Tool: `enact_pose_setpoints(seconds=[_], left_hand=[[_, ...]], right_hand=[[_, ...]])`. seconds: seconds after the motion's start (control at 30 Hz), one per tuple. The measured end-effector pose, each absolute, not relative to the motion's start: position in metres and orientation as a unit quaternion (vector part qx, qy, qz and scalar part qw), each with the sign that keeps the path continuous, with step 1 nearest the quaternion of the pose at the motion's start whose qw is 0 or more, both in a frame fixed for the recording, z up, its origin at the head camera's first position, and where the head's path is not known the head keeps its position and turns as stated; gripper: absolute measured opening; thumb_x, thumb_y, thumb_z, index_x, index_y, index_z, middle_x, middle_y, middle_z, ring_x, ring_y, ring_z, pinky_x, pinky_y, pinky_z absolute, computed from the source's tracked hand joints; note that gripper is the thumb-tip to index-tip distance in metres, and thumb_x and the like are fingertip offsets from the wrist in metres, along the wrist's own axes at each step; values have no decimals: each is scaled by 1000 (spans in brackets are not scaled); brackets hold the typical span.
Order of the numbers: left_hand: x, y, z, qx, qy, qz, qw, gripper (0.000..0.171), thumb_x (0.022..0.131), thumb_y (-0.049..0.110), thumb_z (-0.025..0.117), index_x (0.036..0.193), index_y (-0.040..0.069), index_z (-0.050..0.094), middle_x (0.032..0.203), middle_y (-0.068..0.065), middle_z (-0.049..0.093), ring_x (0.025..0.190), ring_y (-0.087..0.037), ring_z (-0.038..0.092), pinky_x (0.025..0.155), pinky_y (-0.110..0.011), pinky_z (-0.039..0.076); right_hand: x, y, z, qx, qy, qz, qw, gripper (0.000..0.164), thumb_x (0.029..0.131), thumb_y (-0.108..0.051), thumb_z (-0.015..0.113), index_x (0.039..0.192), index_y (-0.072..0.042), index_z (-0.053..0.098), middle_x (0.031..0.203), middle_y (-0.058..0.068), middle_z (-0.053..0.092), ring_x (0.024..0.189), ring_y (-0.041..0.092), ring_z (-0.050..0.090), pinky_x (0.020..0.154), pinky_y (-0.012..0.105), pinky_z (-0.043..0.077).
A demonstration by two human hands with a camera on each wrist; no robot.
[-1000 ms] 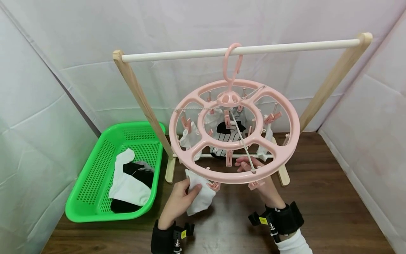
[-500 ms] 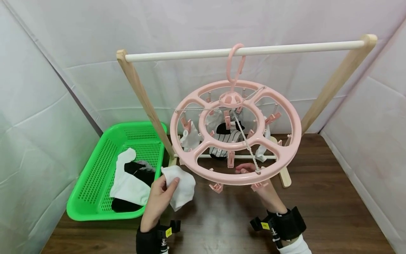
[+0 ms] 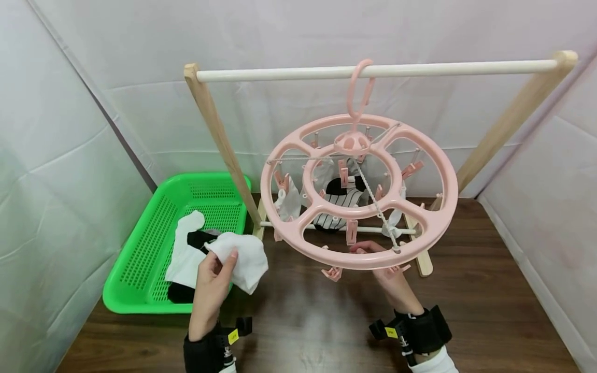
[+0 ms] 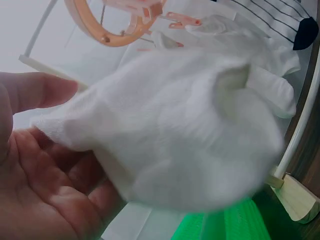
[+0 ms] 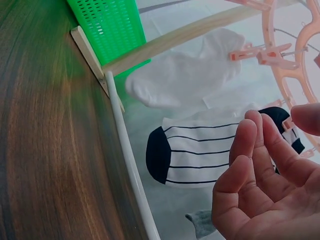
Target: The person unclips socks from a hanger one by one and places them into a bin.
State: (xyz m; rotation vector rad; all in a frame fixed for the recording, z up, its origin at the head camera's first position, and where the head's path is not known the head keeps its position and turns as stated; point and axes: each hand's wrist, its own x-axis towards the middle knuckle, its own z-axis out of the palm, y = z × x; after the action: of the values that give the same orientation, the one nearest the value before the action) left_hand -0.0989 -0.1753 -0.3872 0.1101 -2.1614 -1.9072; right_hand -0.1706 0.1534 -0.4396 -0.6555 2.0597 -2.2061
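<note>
A white sock (image 3: 244, 261) is pinched by its edge between the thumb and fingers of my left hand (image 3: 211, 287), overlapping the green basket's right side in the head view. In the left wrist view the sock (image 4: 175, 130) spreads wide and slightly blurred. My right hand (image 3: 394, 285) is under the front rim of the pink round clip hanger (image 3: 336, 259), fingers loosely bent and holding nothing. Beyond its fingers in the right wrist view hang a striped sock (image 5: 197, 155) with a black toe and a plain white sock (image 5: 185, 72) held by a pink clothespin (image 5: 245, 53).
The green basket (image 3: 140, 309) at left contains white and black socks. A wooden stand with a white bar (image 3: 280, 75) carries the hanger by its hook. Several pink clips dangle from the rings, some bare, such as the front clip (image 3: 352, 232). Pale curtains surround the dark wooden floor.
My left hand has drawn the white sock leftward from the hanger's front clip to the basket. My right hand stays under the rim. The head view has shifted slightly.
</note>
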Motion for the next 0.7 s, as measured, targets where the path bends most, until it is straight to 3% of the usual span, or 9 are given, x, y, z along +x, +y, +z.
enact_pose_setpoints(seconds=[0.2,0.4,0.7], left_hand=[[-98,-180,-385,60,-726,-670,145,32,101,7,51,131,-4,46,122,-18,54,104,-17,56,84,-26,47],[-94,-188,-383,90,-715,-676,153,39,101,7,50,137,-2,40,127,-17,50,110,-17,52,87,-22,44],[-90,-201,-381,126,-687,-693,178,49,100,5,52,144,7,32,137,-11,43,127,-21,42,96,-24,41]], right_hand=[[-173,152,-443,-186,681,-707,54,27,103,-8,46,120,9,55,111,0,64,107,18,54,89,26,43],[-173,149,-443,-207,702,-681,25,23,102,-4,45,113,12,57,105,2,64,99,11,56,84,24,42],[-176,146,-448,-183,718,-670,43,28,103,-11,48,114,12,58,114,22,60,103,12,56,87,25,42]])
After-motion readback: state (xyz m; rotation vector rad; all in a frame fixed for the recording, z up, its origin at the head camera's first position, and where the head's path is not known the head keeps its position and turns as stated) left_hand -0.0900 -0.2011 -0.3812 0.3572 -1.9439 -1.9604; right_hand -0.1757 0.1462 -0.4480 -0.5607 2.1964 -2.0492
